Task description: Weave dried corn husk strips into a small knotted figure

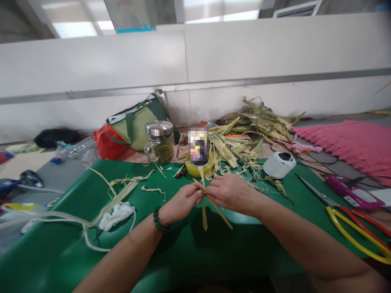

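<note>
Pinching crossed husk strips [204, 215] over the middle of the green mat [61, 252]
Left hand [183, 201] and right hand [229, 191] both nip the crossing, fingertips nearly touching; a hard tug could split the dry leaf, a slack pinch let it slip.

No legible text anywhere.

jar [159, 141] behind left hand [182, 201] | husk pile [253, 130] behind right hand [229, 191] | scissors [351, 221] far right
</note>
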Demonstrator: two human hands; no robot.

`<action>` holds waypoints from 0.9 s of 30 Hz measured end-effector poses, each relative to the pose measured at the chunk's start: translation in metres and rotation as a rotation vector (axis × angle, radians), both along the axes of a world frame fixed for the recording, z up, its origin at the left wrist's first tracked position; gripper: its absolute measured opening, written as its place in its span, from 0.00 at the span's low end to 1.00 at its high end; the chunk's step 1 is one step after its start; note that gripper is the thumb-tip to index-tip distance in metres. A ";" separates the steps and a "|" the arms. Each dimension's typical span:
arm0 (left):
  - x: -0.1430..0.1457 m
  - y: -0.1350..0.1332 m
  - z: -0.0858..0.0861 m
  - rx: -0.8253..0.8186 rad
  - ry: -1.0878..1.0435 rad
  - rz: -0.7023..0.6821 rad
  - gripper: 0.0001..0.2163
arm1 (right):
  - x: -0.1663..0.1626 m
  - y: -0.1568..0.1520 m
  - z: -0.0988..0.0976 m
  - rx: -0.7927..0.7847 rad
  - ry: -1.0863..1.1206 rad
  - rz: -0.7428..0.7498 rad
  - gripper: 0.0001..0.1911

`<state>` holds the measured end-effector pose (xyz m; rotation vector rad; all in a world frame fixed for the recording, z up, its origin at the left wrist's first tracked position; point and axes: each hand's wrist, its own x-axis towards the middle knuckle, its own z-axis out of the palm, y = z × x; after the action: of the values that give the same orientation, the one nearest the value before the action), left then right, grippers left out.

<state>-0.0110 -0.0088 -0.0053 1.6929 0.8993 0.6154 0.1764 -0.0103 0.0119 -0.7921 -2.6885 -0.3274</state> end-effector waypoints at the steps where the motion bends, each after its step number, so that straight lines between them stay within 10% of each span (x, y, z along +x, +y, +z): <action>1: 0.001 0.000 0.000 0.014 0.024 -0.003 0.13 | -0.001 -0.001 -0.001 0.053 -0.052 0.012 0.08; 10: 0.002 -0.004 0.009 -0.219 -0.117 0.062 0.14 | -0.010 -0.002 -0.016 0.246 0.320 -0.111 0.12; 16: 0.000 -0.002 0.011 -0.269 -0.155 0.091 0.13 | -0.009 0.005 -0.012 -0.382 0.605 -0.143 0.08; 20: 0.002 -0.003 0.010 -0.010 -0.109 0.051 0.12 | -0.009 0.007 -0.007 -0.742 0.805 -0.129 0.05; 27: 0.009 -0.010 0.000 0.264 0.003 0.169 0.11 | -0.010 -0.002 0.001 -0.689 0.883 -0.096 0.04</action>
<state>-0.0016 -0.0193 -0.0051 1.8629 1.0050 0.8776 0.1669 -0.0123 0.0127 -0.9402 -1.8787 0.7951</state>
